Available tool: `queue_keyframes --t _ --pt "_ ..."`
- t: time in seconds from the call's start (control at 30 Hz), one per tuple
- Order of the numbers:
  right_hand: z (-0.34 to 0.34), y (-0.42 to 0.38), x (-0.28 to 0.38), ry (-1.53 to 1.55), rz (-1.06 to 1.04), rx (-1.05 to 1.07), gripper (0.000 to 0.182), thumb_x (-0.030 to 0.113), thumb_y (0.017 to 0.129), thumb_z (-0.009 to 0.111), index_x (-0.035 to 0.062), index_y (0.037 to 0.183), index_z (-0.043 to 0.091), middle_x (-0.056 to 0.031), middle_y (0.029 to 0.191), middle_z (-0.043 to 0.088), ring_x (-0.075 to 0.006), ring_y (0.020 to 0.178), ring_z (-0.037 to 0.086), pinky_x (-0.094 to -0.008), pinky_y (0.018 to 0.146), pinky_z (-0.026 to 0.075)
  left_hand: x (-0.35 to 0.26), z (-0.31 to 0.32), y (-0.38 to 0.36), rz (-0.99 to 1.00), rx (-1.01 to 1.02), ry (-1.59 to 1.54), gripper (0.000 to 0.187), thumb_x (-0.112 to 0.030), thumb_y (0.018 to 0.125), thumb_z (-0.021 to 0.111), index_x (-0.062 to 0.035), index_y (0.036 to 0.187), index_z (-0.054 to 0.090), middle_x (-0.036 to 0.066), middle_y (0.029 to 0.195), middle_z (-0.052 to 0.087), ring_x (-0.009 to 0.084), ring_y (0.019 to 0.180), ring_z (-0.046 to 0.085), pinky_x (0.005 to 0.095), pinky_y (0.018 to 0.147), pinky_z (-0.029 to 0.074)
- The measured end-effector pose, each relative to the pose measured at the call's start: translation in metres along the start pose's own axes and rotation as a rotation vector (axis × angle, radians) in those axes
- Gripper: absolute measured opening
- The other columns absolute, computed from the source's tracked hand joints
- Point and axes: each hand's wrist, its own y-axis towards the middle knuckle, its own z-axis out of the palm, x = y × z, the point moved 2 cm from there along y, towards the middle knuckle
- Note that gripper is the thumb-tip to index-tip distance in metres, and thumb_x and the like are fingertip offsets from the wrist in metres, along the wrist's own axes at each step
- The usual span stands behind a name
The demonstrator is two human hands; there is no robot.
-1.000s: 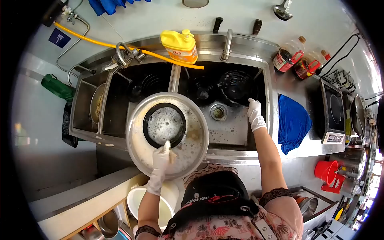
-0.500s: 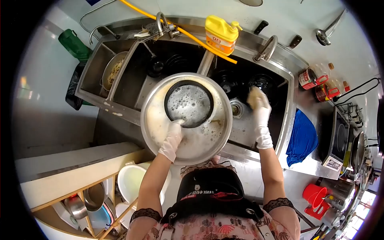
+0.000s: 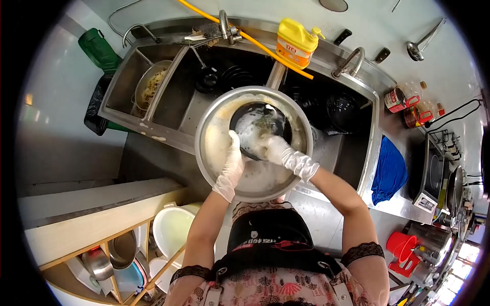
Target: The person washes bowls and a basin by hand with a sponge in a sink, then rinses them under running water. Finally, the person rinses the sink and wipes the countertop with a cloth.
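Note:
A wide metal basin [image 3: 204, 168] of cloudy, foamy water sits at the front of the sinks. In it is a round black bowl [image 3: 236, 145], its inside covered with suds. My gloved left hand [image 3: 234, 166] grips the bowl's left rim, thumb uppermost and the other fingers mostly hidden. My gloved right hand [image 3: 278, 152] reaches into the bowl, fingers curled and blurred by motion. They are closed on what looks like a scrubbing sponge, mostly hidden by the hand and foam.
Black dishes [image 3: 343, 113] lie in the right sink [image 3: 352, 153], with a black ladle [image 3: 206, 79] in the middle one. A yellow detergent jug [image 3: 296, 46] and yellow hose [image 3: 255, 42] are behind. To the right lie a blue cloth [image 3: 389, 171] and bottles [image 3: 395, 99].
My right hand has moved left from over the right sink into the black bowl. My left hand still holds the bowl, now tilted somewhat. The view has shifted slightly.

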Motion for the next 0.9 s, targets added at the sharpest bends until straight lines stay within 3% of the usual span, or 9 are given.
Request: queue_keyframes --t 0.1,0.13,0.23,0.27,0.37,0.5,0.57,0.63,0.9 --pt "0.001 0.027 0.041 0.447 -0.214 -0.265 0.043 -0.004 0.077 0.055 0.0071 0.118 0.056 -0.0200 0.116 0.055 -0.0354 0.100 0.058 -0.0386 0.090 0.046 0.026 -0.028 0.028 0.167 -0.026 0.191 0.078 -0.070 0.083 0.046 -0.0113 0.134 0.041 0.011 0.128 0.050 0.0277 0.114 0.052 0.0445 0.091 0.048" --pt "0.008 0.039 0.038 0.362 -0.077 -0.167 0.039 -0.002 0.079 0.055 0.0065 0.117 0.055 -0.0194 0.118 0.053 -0.0343 0.102 0.057 -0.0399 0.089 0.045 0.012 -0.014 0.010 -0.046 -0.042 0.134 0.081 -0.070 0.081 0.048 -0.0141 0.138 0.037 0.011 0.136 0.044 0.0294 0.121 0.045 0.0494 0.095 0.044" --pt "-0.013 0.062 0.029 -0.317 -0.229 -0.329 0.032 0.003 0.075 0.060 0.0076 0.106 0.056 -0.0156 0.108 0.052 -0.0320 0.094 0.060 -0.0402 0.081 0.049 0.011 -0.018 -0.002 0.037 0.123 0.108 0.088 -0.072 0.078 0.050 -0.0153 0.142 0.031 0.009 0.144 0.035 0.0295 0.128 0.038 0.0530 0.097 0.040" --pt "-0.014 0.071 0.016 -0.290 -0.068 -0.143 0.026 0.009 0.079 0.056 0.0089 0.105 0.056 -0.0157 0.103 0.052 -0.0317 0.090 0.062 -0.0384 0.075 0.052 -0.005 0.002 -0.036 -0.087 0.107 0.050 0.079 -0.065 0.085 0.048 -0.0163 0.144 0.027 0.006 0.143 0.035 0.0240 0.126 0.040 0.0384 0.099 0.041" --pt "-0.026 0.058 -0.013 -0.694 -0.012 -0.136 0.023 0.012 0.081 0.053 0.0020 0.102 0.056 -0.0151 0.098 0.054 -0.0278 0.078 0.063 -0.0338 0.065 0.053 -0.008 -0.005 -0.037 0.096 0.006 0.061 0.077 -0.060 0.085 0.055 -0.0063 0.138 0.037 0.006 0.135 0.045 0.0194 0.118 0.046 0.0300 0.099 0.039" --pt "0.015 0.009 -0.034 -0.999 0.074 0.063 0.038 0.019 0.082 0.054 -0.0043 0.112 0.056 -0.0143 0.093 0.058 -0.0215 0.080 0.062 -0.0305 0.058 0.053 -0.008 -0.014 -0.023 0.290 -0.001 0.213 0.077 -0.059 0.084 0.057 -0.0048 0.136 0.039 0.007 0.133 0.046 0.0216 0.119 0.047 0.0378 0.100 0.040" --pt "0.023 -0.007 -0.012 -0.594 0.001 0.285 0.048 0.028 0.085 0.055 -0.0089 0.115 0.053 -0.0221 0.104 0.057 -0.0290 0.094 0.061 -0.0346 0.073 0.053 -0.006 -0.019 -0.016 0.291 -0.085 0.192 0.068 -0.056 0.085 0.057 0.0002 0.122 0.052 0.005 0.115 0.055 0.0151 0.103 0.050 0.0297 0.091 0.041" --pt "0.013 -0.009 0.034 0.134 0.103 0.147 0.054 0.039 0.089 0.055 -0.0044 0.120 0.051 -0.0218 0.116 0.055 -0.0346 0.112 0.050 -0.0400 0.094 0.043 -0.007 -0.021 -0.015 0.289 -0.063 0.198 0.067 -0.057 0.086 0.056 -0.0001 0.122 0.051 0.006 0.115 0.056 0.0156 0.103 0.051 0.0300 0.091 0.042" --pt "-0.041 0.006 0.065 0.171 -0.065 -0.021 0.048 0.018 0.076 0.068 -0.0011 0.117 0.053 -0.0204 0.111 0.059 -0.0323 0.102 0.058 -0.0380 0.090 0.047 -0.046 -0.023 -0.018 0.165 -0.075 0.283 0.073 -0.062 0.090 0.040 -0.0066 0.138 0.037 0.009 0.128 0.050 0.0190 0.108 0.053 0.0302 0.091 0.046"
